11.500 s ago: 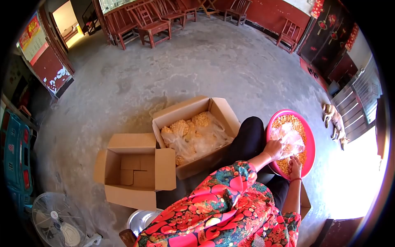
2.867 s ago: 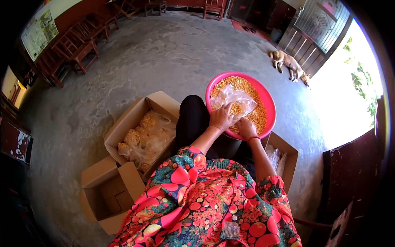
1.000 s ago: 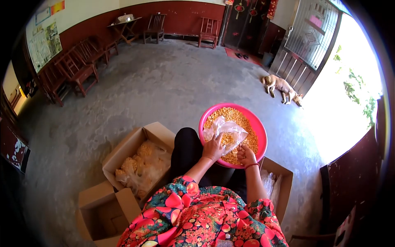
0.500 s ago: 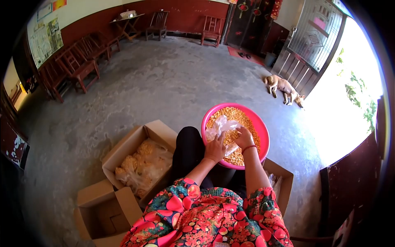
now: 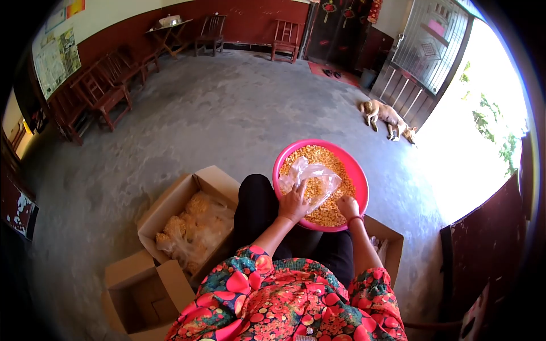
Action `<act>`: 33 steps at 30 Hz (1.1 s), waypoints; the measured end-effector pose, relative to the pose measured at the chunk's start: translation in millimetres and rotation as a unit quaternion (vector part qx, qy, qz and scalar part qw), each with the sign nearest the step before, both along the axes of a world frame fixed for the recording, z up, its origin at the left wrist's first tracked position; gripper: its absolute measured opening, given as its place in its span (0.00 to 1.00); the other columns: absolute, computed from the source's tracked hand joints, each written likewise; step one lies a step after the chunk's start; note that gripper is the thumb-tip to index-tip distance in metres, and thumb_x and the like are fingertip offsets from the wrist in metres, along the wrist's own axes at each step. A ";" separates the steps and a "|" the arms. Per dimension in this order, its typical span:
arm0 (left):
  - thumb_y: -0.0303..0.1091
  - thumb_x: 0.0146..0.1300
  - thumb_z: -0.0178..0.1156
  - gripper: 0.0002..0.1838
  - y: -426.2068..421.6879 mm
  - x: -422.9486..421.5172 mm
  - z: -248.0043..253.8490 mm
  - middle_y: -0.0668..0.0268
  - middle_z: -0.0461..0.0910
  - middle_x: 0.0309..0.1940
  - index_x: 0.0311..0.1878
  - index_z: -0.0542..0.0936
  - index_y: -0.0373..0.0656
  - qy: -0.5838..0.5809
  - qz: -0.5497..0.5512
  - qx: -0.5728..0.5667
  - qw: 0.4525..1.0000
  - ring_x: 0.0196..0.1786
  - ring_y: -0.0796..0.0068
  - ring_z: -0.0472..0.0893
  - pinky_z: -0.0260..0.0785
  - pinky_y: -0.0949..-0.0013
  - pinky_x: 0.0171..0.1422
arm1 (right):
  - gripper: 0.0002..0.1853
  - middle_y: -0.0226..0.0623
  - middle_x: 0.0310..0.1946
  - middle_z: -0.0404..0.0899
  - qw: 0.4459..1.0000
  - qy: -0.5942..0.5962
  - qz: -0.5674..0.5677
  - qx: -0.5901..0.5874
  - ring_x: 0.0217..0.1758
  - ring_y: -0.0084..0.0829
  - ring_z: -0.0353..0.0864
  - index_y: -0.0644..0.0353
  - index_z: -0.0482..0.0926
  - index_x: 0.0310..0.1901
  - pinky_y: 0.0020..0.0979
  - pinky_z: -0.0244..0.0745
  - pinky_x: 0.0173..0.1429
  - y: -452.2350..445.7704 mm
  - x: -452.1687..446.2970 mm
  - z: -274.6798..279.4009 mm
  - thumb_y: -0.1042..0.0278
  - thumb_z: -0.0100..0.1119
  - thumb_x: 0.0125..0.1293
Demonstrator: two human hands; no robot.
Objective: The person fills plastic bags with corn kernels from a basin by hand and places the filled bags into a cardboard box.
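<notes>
At round pink basin [image 5: 360, 181]: my left hand [image 5: 293, 205] grips clear plastic bag [image 5: 325, 175], right hand [image 5: 347, 208] curled; yellow kernels [image 5: 322, 152] loose, filled bags [image 5: 175, 227] boxed.

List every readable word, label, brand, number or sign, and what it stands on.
Nothing is legible.
Wall poster: any print too small to read.
Orange-yellow sheet above it: too blurred.
Red hanging by the dark door: too blurred.
Plastic bag, pink basin: no lettering visible.
</notes>
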State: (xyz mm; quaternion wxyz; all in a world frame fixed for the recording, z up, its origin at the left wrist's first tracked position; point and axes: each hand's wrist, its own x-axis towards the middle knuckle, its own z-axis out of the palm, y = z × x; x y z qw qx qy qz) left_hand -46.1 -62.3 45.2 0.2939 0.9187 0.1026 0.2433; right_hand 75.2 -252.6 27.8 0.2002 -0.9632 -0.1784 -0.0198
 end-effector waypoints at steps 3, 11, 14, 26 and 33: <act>0.34 0.45 0.56 0.34 1.3 -0.2 -0.5 0.50 0.72 0.45 0.60 0.60 0.48 0.006 -0.007 0.002 1.000 0.34 0.54 0.77 0.70 0.56 0.37 | 0.16 0.54 0.32 0.76 1.000 0.000 -0.023 -0.020 0.38 0.49 0.76 0.63 0.75 0.33 0.45 0.70 0.45 14.5 -22.7 -2.8 0.59 0.42 0.58; 0.31 0.45 0.52 0.32 0.4 0.8 -1.9 0.48 0.72 0.45 0.60 0.61 0.44 -0.004 -0.004 0.025 1.000 0.33 0.55 0.77 0.70 0.57 0.36 | 0.16 0.54 0.33 0.76 0.996 0.009 0.082 -0.027 0.37 0.50 0.76 0.62 0.74 0.35 0.48 0.69 0.43 55.3 -64.0 13.6 0.58 0.42 0.56; 0.30 0.45 0.52 0.32 0.6 -0.9 0.9 0.49 0.72 0.44 0.59 0.62 0.44 -0.008 -0.009 0.020 1.000 0.33 0.55 0.77 0.70 0.56 0.36 | 0.16 0.54 0.30 0.76 0.992 0.029 0.112 -0.052 0.35 0.51 0.76 0.62 0.73 0.34 0.48 0.69 0.41 54.8 -63.9 13.5 0.58 0.42 0.57; 0.32 0.45 0.53 0.31 2.5 1.5 -5.6 0.51 0.73 0.44 0.58 0.64 0.49 0.004 -0.009 0.013 1.000 0.35 0.53 0.77 0.70 0.56 0.38 | 0.14 0.33 0.15 0.69 0.964 0.110 0.022 0.241 0.14 0.25 0.65 0.61 0.74 0.26 0.28 0.62 0.18 34.3 -21.7 -34.8 0.59 0.48 0.59; 0.32 0.46 0.53 0.31 2.8 3.8 -7.2 0.53 0.73 0.44 0.58 0.64 0.47 -0.011 -0.012 0.017 1.000 0.35 0.55 0.77 0.70 0.57 0.38 | 0.10 0.27 0.14 0.63 0.663 0.431 -0.064 0.609 0.10 0.15 0.54 0.59 0.70 0.31 0.17 0.50 0.13 21.0 -34.1 14.9 0.61 0.46 0.60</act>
